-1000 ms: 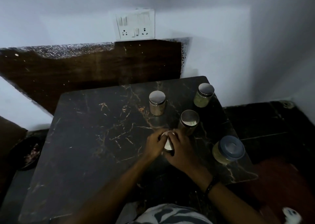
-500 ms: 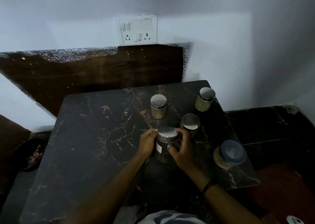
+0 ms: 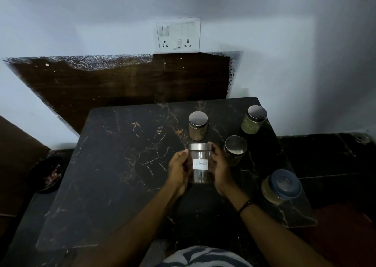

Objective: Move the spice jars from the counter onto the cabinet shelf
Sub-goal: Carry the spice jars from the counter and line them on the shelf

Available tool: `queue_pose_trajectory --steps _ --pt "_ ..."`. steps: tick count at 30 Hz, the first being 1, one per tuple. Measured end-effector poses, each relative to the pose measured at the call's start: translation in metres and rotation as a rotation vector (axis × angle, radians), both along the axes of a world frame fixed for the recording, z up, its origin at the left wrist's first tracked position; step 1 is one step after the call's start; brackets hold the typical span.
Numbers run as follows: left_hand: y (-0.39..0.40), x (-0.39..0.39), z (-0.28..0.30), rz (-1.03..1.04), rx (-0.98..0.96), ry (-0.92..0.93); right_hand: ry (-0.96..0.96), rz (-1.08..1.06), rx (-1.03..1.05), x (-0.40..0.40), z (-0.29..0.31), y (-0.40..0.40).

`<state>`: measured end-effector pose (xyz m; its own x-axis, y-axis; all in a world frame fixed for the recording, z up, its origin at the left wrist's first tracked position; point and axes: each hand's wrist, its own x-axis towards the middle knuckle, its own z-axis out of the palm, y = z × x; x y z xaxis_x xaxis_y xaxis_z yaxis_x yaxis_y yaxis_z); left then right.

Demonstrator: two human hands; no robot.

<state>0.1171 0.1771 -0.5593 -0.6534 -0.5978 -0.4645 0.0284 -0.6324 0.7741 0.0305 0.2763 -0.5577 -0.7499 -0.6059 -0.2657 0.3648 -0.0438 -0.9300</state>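
Observation:
A clear glass jar (image 3: 200, 165) with a steel lid and a white label reading "Cloves" is held upright above the black marble counter (image 3: 122, 165). My left hand (image 3: 179, 168) grips its left side and my right hand (image 3: 220, 168) grips its right side. Three steel-lidded spice jars stand behind it: one (image 3: 198, 128) straight behind, one (image 3: 235, 149) to the right, and one with green contents (image 3: 254, 119) at the far right corner. A jar with a blue lid (image 3: 281, 186) stands near the right edge.
A dark wooden board (image 3: 122, 87) leans against the white wall behind the counter, under a switch and socket plate (image 3: 178, 34). A dark bowl (image 3: 47, 173) sits low at the left. Dark floor tiles (image 3: 325, 155) lie to the right. No cabinet shelf shows.
Both hands have raised the clove jar off the counter and turned it so its label faces me. The camera view has tilted upward a little.

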Motion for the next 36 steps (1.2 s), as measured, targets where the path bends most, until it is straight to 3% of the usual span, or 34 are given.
queue_pose_trajectory --steps 6,12,18,24,36 --pt "-0.019 -0.012 0.058 0.085 -0.235 0.057 0.091 -0.013 -0.113 -0.007 0.063 -0.017" --pt "-0.059 -0.052 0.203 0.110 -0.563 0.275 0.275 -0.062 -0.377 -0.047 0.196 -0.050" --pt "-0.082 -0.079 0.352 0.096 -0.681 0.595 0.505 -0.051 -0.589 -0.076 0.339 -0.070" --pt "-0.095 -0.093 0.461 0.139 -0.817 0.726 0.711 -0.093 -0.708 -0.094 0.445 -0.092" --pt "-0.143 -0.141 0.539 0.302 -0.929 0.691 0.800 -0.143 -0.667 -0.133 0.537 -0.150"
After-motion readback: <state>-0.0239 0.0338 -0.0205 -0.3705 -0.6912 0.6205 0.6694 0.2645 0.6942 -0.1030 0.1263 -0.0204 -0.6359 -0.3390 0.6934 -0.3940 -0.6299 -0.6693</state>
